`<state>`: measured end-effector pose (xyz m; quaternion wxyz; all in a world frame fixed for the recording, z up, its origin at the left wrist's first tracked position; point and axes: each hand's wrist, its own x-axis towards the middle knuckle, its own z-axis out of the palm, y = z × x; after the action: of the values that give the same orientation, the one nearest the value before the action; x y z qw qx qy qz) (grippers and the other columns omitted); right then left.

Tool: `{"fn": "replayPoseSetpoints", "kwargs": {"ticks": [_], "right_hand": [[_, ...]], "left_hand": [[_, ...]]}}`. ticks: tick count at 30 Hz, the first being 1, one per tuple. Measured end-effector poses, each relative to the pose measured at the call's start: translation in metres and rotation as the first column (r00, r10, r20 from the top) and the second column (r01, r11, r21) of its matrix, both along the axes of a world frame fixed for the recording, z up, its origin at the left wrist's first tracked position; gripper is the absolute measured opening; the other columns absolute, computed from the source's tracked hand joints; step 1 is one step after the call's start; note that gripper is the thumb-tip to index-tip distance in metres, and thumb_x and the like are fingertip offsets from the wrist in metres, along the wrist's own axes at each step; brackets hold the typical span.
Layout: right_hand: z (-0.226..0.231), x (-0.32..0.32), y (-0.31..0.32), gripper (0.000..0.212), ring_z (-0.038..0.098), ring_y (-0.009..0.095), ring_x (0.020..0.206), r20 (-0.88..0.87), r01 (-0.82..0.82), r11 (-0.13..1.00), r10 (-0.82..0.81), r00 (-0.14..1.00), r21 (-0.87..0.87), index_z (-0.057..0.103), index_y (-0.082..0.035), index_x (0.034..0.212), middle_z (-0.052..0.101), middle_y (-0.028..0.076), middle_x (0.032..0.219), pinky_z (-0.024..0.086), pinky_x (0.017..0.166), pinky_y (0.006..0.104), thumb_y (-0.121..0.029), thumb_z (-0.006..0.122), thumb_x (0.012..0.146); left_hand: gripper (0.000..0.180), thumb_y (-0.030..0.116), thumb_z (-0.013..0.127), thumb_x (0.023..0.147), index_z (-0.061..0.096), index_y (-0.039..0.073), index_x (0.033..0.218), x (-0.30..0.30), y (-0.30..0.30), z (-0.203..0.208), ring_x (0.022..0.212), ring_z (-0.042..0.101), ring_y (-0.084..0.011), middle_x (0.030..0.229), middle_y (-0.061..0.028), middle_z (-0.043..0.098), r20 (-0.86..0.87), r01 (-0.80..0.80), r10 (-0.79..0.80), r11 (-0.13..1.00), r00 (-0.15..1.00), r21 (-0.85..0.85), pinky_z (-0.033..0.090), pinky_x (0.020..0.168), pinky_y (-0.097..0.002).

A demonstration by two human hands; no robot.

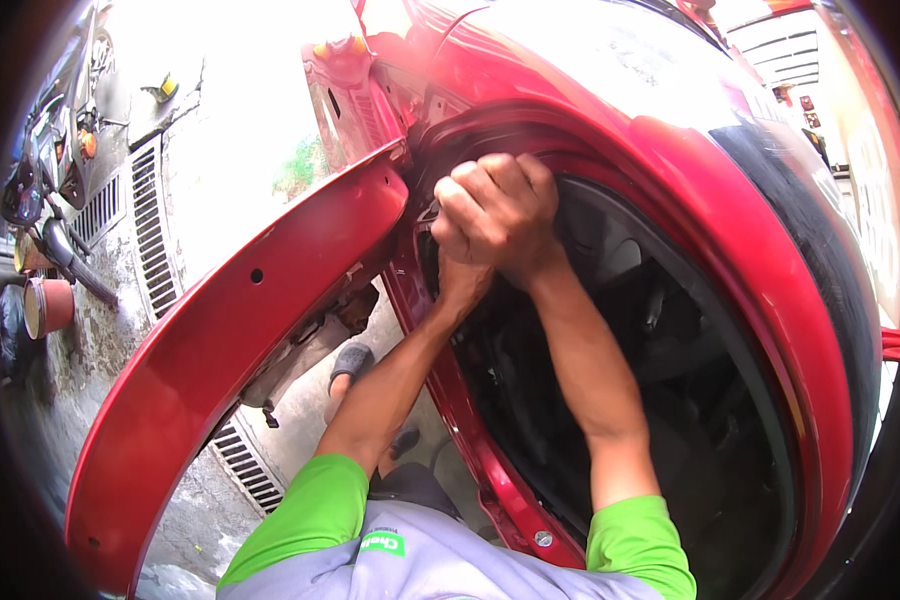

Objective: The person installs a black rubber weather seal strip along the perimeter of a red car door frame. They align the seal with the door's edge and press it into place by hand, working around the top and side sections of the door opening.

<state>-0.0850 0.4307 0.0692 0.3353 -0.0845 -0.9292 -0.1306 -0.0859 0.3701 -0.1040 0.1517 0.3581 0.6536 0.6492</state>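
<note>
My green sleeves (pixel 310 510) and grey vest sit right under the camera, and from there both my forearms run up to the top front corner of the red car's door opening (pixel 470 130). My right hand (pixel 500 205) is balled into a tight fist, knuckles up, pressed against the black rubber seal (pixel 570 165) that follows the curve of the frame; whatever it grips, if anything beyond the seal's edge, is hidden inside the fist, so I cannot tell. My left hand (pixel 462 280) is tucked just beneath it, touching the right wrist, fingers out of sight behind the fist, so I cannot say whether it is closed on something or merely bracing. The loose red fender panel (pixel 230 330) hangs beside my left arm, swung away from the body, and my sandalled foot (pixel 355 365) stands on the concrete below it. To do this well, I reckon I should keep both wrists straight and let the lower hand steady the upper one, working along the seal in short stretches rather than hauling at one spot, since the corner is the tightest bend. I'd also mind the fender's edge near my elbow, and the pillar's painted metal (pixel 450 400).
</note>
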Motion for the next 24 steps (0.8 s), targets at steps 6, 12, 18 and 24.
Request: {"fn": "replayPoseSetpoints", "kwargs": {"ticks": [6,12,18,24], "right_hand": [[-0.047,0.044,-0.086,0.024,0.068,0.031,0.069,0.017,0.333,0.379,-0.637,0.771,-0.863,0.066,0.003,0.118,0.07,0.018,0.094,0.055,0.063,0.0391,-0.011,0.063,0.099],[-0.059,0.044,-0.051,0.023,0.07,0.047,0.086,0.147,0.449,0.462,-0.554,0.82,-0.765,0.064,0.005,0.111,0.071,0.028,0.099,0.055,0.07,0.0495,-0.016,0.062,0.101],[-0.072,0.037,-0.043,0.015,0.068,0.048,0.074,0.089,0.457,0.501,-0.597,0.797,-0.734,0.066,0.002,0.102,0.068,0.027,0.077,0.053,0.061,0.0525,-0.012,0.062,0.101],[-0.073,0.041,-0.042,0.018,0.072,0.046,0.082,0.163,0.503,0.458,-0.599,0.784,-0.733,0.067,0.005,0.101,0.072,0.026,0.083,0.056,0.069,0.0498,-0.013,0.067,0.098]], "left_hand": [[0.035,0.019,0.076,0.089,0.065,-0.001,0.115,-0.025,-0.012,0.006,0.104,0.067,-0.0403,0.114,-0.0229,0.068,0.166,0.088,-0.076,0.994,0.983,-0.068,0.052,0.089,-0.0447],[0.027,0.022,0.075,0.09,0.069,0.001,0.106,-0.029,-0.012,0.012,0.093,0.069,-0.0407,0.102,-0.0207,0.069,0.199,0.059,-0.041,0.995,0.979,-0.084,0.054,0.082,-0.046],[0.021,0.023,0.074,0.089,0.071,0.003,0.098,-0.035,-0.01,0.018,0.099,0.067,-0.0407,0.101,-0.0186,0.07,0.078,0.082,-0.067,0.974,0.995,-0.211,0.053,0.081,-0.0495],[0.036,0.023,0.072,0.092,0.065,0.003,0.121,-0.038,-0.013,-0.006,0.107,0.066,-0.0431,0.109,-0.0198,0.071,-0.077,0.098,-0.133,0.932,0.988,-0.349,0.051,0.089,-0.0532]]}}
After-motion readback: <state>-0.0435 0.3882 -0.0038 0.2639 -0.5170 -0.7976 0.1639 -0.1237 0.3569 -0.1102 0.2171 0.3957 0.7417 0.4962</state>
